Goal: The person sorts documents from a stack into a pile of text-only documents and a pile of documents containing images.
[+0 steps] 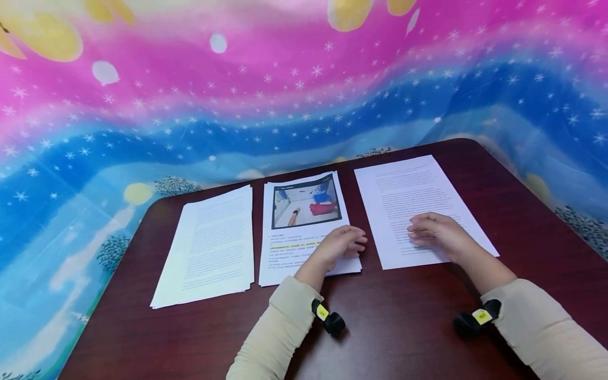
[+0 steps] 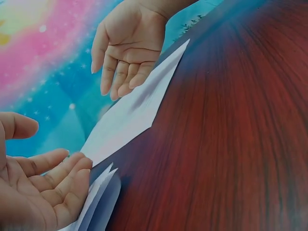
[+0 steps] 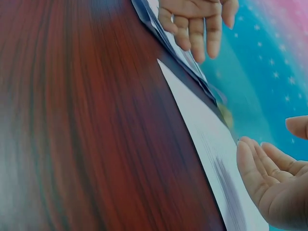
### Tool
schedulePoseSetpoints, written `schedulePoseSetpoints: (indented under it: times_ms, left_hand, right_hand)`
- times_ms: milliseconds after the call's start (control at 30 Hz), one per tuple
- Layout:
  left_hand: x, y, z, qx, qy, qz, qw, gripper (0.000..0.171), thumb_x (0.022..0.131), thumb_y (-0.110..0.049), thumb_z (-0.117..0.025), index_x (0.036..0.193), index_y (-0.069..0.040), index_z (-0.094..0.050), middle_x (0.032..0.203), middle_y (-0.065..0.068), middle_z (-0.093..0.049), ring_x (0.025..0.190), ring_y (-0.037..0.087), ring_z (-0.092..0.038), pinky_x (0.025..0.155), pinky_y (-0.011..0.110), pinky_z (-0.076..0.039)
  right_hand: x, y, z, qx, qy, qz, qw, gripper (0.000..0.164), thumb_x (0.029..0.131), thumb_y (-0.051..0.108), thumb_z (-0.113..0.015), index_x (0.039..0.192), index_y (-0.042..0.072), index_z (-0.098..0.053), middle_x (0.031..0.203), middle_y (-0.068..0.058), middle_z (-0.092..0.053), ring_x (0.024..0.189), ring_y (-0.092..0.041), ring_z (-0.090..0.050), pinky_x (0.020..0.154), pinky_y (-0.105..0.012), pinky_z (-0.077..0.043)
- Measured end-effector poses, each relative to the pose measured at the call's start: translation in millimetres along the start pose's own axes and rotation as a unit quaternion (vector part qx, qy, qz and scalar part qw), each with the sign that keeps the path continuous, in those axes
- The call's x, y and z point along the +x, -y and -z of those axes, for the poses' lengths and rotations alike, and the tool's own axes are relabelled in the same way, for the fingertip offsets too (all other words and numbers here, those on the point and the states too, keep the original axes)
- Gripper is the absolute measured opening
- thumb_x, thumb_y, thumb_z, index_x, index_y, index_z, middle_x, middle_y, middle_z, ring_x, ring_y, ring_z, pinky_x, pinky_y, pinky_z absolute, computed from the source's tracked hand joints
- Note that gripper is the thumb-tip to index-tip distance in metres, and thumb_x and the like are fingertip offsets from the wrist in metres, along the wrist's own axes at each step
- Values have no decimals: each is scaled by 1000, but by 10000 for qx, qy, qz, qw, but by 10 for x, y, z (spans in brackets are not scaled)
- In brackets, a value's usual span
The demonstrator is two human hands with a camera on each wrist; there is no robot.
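My left hand hovers by the right edge of the middle paper stack, whose top sheet bears a colour photo and a yellow-marked line. Over the lower part of a single text sheet on the right is my right hand, its shadow falling on the page. Both palms face each other with relaxed, slightly bent fingers and hold nothing. The left wrist view shows the left hand beside the lifted corners of the stack. In the right wrist view the right hand appears just above the sheet.
A third stack of printed pages lies on the left of the dark red wooden table. A colourful cloth backdrop rises behind and beside the table. Small black devices with yellow labels are strapped to both wrists.
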State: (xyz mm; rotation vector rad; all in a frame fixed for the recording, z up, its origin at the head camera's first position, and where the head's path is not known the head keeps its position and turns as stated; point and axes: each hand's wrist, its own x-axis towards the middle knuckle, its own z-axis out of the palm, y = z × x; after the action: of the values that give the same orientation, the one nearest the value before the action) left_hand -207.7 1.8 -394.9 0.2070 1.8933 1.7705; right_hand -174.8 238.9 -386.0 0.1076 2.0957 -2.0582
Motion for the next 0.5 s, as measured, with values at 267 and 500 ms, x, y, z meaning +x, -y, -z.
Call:
schedulePoseSetpoints:
  times_ms: [267, 500]
  left_hand:
    - [72, -12, -136, -55, -101, 112, 9999, 26, 87, -18, -47, 101, 3, -53, 98, 12, -56, 82, 20, -56, 71, 30, -47]
    - [96, -42, -233, -119, -338, 224, 9991, 24, 86, -16, -49, 100, 3, -54, 101, 11, -55, 87, 23, -55, 70, 30, -48]
  right_hand:
    - [-44, -69, 285, -399, -376, -113, 9984, 42, 89, 21, -47, 112, -12, -35, 81, 7, -56, 75, -5, -57, 69, -23, -47]
    - [-23, -222, 659, -1037, -909, 18, 9904, 41, 86, 26, -50, 108, -8, -42, 83, 12, -54, 75, 1, -52, 67, -19, -45]
